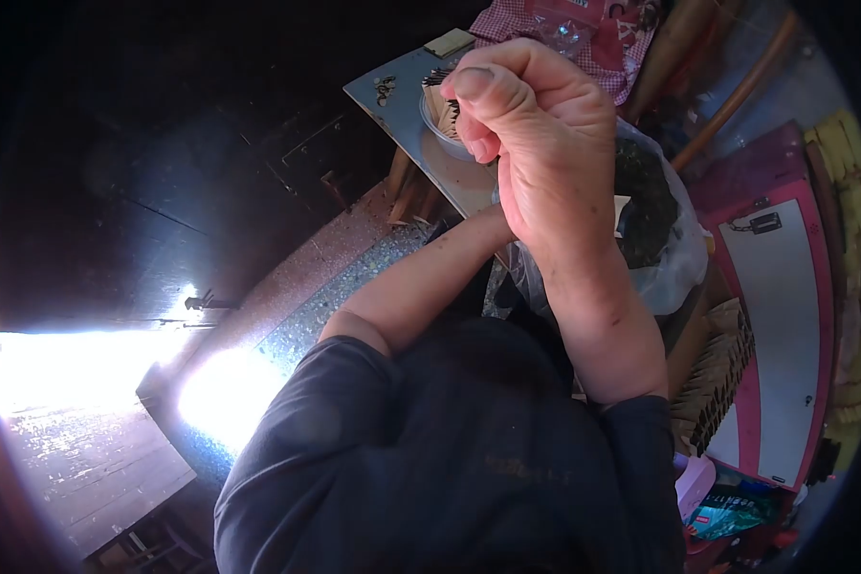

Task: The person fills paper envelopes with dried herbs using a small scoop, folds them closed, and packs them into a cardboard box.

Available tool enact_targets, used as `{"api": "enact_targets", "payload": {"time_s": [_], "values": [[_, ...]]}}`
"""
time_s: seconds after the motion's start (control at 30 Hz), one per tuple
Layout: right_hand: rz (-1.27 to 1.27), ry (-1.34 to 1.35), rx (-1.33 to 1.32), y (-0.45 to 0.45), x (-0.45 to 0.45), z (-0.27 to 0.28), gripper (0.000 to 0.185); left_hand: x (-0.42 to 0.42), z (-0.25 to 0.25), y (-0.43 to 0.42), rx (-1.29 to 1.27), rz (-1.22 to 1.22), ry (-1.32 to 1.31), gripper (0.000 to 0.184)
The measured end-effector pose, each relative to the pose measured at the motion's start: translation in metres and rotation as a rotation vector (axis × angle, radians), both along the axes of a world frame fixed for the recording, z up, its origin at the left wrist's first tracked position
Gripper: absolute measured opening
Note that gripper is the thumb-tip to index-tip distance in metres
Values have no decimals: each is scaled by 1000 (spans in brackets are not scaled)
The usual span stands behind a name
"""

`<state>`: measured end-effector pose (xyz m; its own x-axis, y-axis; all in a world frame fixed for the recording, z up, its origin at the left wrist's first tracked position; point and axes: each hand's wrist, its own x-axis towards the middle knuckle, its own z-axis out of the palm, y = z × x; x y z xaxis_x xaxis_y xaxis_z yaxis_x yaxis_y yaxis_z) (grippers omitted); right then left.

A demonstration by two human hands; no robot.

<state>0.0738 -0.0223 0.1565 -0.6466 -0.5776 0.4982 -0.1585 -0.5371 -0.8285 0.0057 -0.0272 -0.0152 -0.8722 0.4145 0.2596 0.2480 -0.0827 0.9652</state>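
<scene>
My right hand (pixel 545 134) is raised high in front of me, its fingers curled and the thumb pressed against them in a pinch. What it holds, if anything, I cannot make out. Just behind its fingertips stands a pale round tub (pixel 433 117) with many flat wooden-looking pieces with dark tips. My left forearm (pixel 430 273) reaches across from the left, and my left hand is hidden behind the right wrist. A clear plastic bag (pixel 679 273) with dark contents lies beyond the right wrist. A small pale piece (pixel 622 212) shows there beside the wrist.
The tub stands on a grey tabletop (pixel 383 88) with small metal-looking bits (pixel 385 91) and a pale block (pixel 449 42). Red checked cloth (pixel 631 67) lies at the back. Rightward are a pink-edged white cabinet (pixel 775 316) and a stack of dark-tipped pieces (pixel 713 383).
</scene>
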Motion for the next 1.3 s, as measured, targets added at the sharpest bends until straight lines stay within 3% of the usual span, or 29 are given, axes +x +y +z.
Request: {"api": "enact_targets", "payload": {"time_s": [0.2, 0.3, 0.67, 0.73, 0.87, 1.1, 1.3], "values": [[-17, 79, 32, -5, 1, -3, 10, 11, 28, -6, -293, 165, 84, 59], [31, 127, 42, -9, 8, 10, 10, 3, 13, -2, -218, 159, 122, 56], [343, 279, 169, -51, 68, 48, 16, 39, 55, -10, -223, 262, 171, 53], [388, 294, 155, -56, 77, 50, 16, 37, 47, -9, -55, 211, 115, 52], [404, 376, 179, -62, 94, 67, 17, 76, 95, -26, -234, 253, 64, 41], [589, 756, 197, -96, 134, 114, 21, 125, 128, -105, -291, 534, 184, 43], [710, 874, 232, -118, 167, 108, 22, 172, 122, -152, -254, 747, 224, 44]]}}
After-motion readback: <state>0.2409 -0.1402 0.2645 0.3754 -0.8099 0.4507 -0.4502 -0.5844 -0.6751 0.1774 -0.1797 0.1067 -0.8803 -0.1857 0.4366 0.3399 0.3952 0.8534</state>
